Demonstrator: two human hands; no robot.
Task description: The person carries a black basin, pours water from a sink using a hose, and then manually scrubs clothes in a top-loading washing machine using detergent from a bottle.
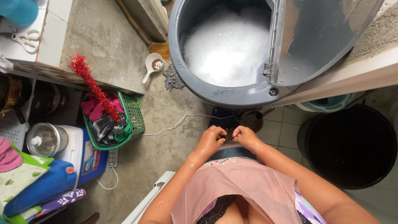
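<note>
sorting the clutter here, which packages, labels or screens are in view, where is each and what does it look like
Cooler box: left on the floor below the green basket, blue with a white lid, a printed label on its side.
Jar: on the cooler's lid, clear, round, white knob.
No screens or signs show.

Round grey plastic washing tub point(215, 93): smooth, semi-gloss; white foam inside. Green plastic lattice basket point(134, 118): cloth scraps, glittery red tinsel point(93, 87). Bare concrete floor point(166, 112): rough, matt.
</note>
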